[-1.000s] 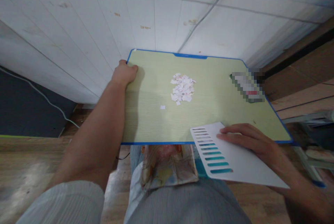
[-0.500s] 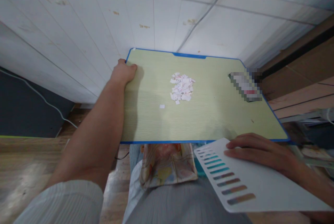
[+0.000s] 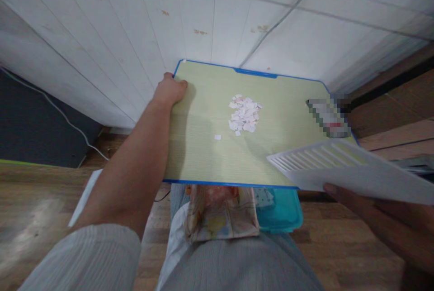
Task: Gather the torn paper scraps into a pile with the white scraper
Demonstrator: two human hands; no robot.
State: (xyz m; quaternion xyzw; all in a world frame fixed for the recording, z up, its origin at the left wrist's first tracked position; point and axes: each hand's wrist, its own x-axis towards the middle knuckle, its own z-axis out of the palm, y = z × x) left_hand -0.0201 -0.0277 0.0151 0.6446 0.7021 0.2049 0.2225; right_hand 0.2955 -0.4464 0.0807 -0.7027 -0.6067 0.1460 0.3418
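My left hand (image 3: 172,88) is closed on the left edge of a small table (image 3: 203,159) with a pale top and blue rim, its thumb lying on the top. My right hand (image 3: 369,212), at the lower right, grips a white slotted plastic board (image 3: 366,169) from below; part of its fingers is hidden behind it. The board is tilted, its slotted end over the table's right front. A loose pile of small white paper pieces (image 3: 244,113) lies mid-table. One single paper piece (image 3: 217,137) sits apart, nearer the front edge.
A blurred-out flat object (image 3: 328,119) lies at the table's right side. A patterned cloth bag (image 3: 222,218) and a teal plastic tub (image 3: 286,218) are below the front edge. A white panelled wall (image 3: 217,24) with a cable stands behind the table.
My right hand has raised the slotted board from below the table's front edge to above its right front, uncovering the teal tub. My left hand keeps its hold.
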